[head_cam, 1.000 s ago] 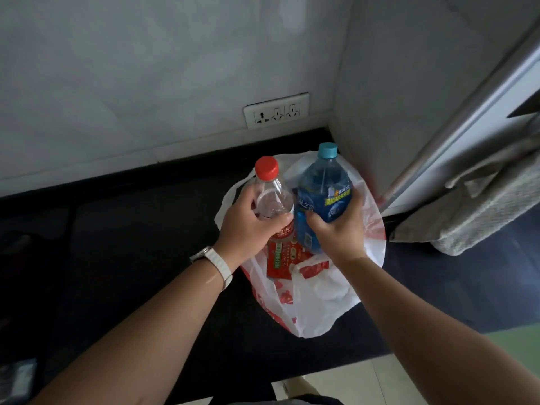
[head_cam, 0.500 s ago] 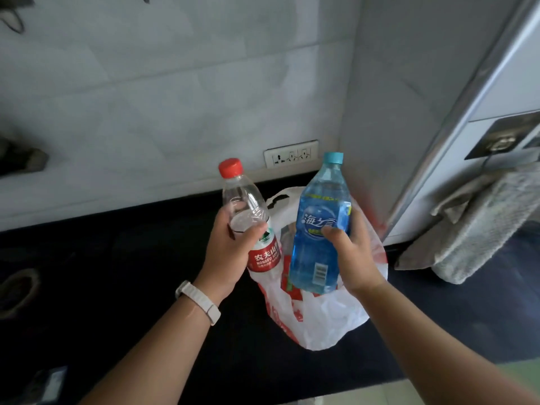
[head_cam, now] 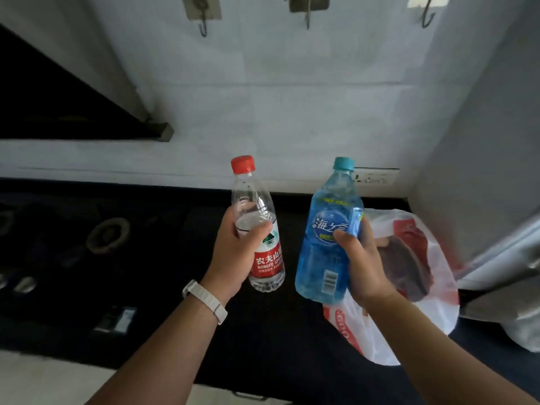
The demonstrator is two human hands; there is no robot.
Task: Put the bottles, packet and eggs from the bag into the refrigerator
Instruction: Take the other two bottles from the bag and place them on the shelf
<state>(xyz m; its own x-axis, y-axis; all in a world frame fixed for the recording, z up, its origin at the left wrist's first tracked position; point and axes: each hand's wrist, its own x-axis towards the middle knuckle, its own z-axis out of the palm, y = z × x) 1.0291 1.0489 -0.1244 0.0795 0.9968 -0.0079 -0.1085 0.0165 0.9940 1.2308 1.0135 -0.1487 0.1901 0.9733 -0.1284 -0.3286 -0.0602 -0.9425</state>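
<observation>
Both bottles have risen above the bag (head_cam: pixel 438 314). Left hand (head_cam: pixel 233 258) fingers grasp the clear bottle (head_cam: pixel 268 266); right hand (head_cam: pixel 365 267) fingers grasp the blue bottle (head_cam: pixel 321 247).

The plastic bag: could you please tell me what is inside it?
Through the bag, a dark reddish rounded item shows; eggs are not visible, and the right hand covers part.

Dim, soft daylight; blurred, warped edges
</observation>
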